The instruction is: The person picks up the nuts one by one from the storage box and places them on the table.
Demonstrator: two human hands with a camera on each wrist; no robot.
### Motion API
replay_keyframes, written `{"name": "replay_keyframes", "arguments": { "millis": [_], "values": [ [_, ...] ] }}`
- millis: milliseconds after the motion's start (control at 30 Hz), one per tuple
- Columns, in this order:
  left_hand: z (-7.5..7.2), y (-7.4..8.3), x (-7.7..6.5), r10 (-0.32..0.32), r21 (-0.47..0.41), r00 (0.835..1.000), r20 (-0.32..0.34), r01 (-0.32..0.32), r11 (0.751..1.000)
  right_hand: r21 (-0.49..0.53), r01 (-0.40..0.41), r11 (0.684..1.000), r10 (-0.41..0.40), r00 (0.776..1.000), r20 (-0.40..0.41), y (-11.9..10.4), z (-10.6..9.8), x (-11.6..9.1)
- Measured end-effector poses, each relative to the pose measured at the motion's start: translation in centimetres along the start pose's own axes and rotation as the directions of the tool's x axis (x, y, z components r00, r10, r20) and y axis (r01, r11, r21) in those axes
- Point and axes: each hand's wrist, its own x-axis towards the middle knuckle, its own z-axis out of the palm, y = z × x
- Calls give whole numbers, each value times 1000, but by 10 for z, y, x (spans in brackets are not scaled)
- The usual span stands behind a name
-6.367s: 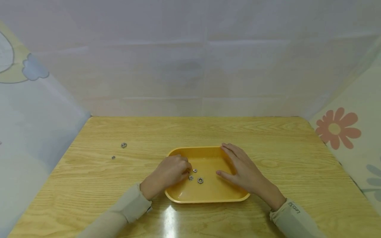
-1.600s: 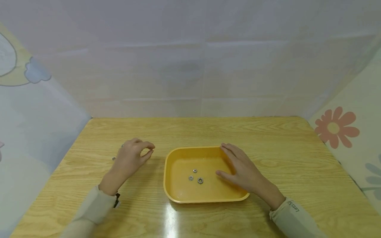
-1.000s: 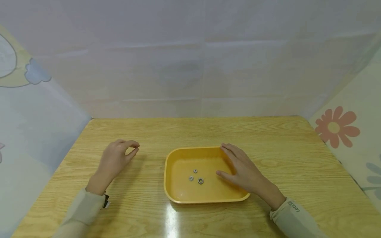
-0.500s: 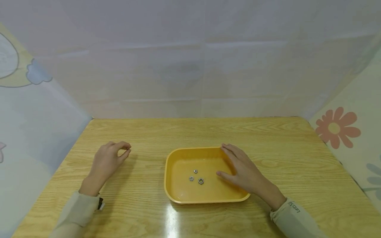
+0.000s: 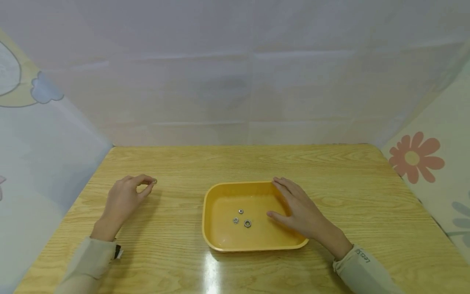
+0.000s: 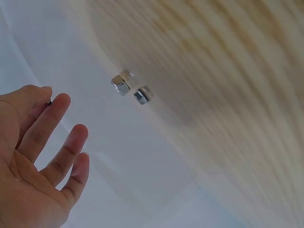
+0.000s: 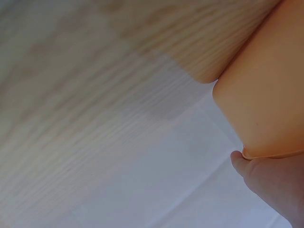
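On the bench (image 5: 191,267), a yellow tray (image 5: 257,248) is placed nearest, three metal nuts (image 5: 247,223) being scattered on its floor. Its right side is touched by the right hand (image 5: 299,210), the fingers extended towards the far rim. Beyond, to the left, a small dark piece (image 6: 49,102) is pinched by the left hand (image 5: 125,197) — too small to be identified — and near it two bench nuts (image 6: 120,84) are seen. Farthest, a pale wall covering (image 5: 205,98) is hung.

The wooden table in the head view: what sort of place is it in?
Probably an indoor tabletop workspace, perhaps a makeshift booth: a wood-grain table stands against a creased pale backdrop, a red flower print decorates one side, and a yellow tray on the table holds metal nuts.
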Motion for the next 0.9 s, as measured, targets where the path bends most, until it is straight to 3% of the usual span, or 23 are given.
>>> {"name": "replay_keyframes", "arguments": {
  "millis": [600,900],
  "values": [
    [-5,-23,0,-103,0,989,104,104,995,13,3,1000,-3,1000,-3,-1,-1,1],
    [-3,-33,3,-182,-47,955,232,198,979,10,-6,1000,6,1000,4,-1,0,0]
  ]
}}
